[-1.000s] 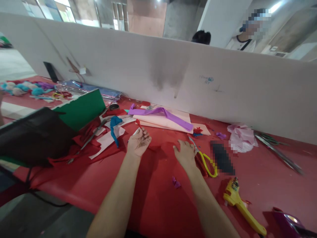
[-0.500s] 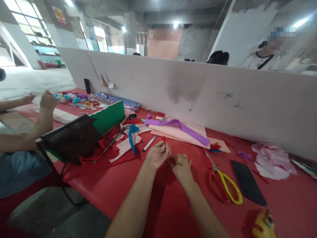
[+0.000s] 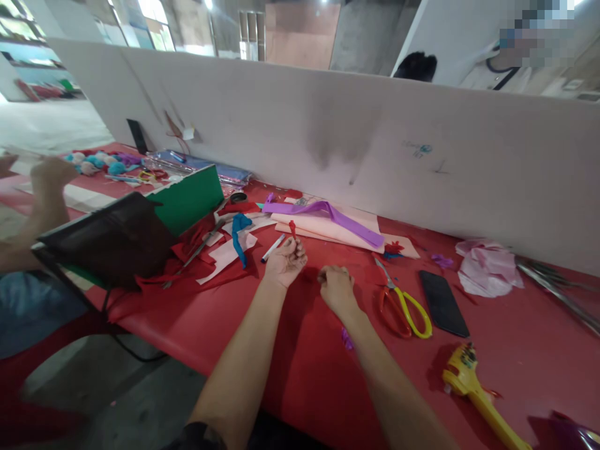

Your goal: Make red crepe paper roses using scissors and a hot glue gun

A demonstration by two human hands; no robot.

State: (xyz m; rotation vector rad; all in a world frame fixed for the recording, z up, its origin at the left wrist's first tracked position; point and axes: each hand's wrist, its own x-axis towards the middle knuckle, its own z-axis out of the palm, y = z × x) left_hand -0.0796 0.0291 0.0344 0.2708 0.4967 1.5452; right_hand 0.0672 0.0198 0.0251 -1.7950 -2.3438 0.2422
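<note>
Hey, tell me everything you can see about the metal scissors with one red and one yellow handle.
The metal scissors with one red and one yellow handle lie on the smooth red tabletop, between the person's bare right hand and a flat black rectangular slab. Their slim silvery blades point away from the person and slightly left; both large, plastic-looking handle loops face back toward the person. Whether the blades are fully shut is too small to tell. Neither hand touches them.
</note>
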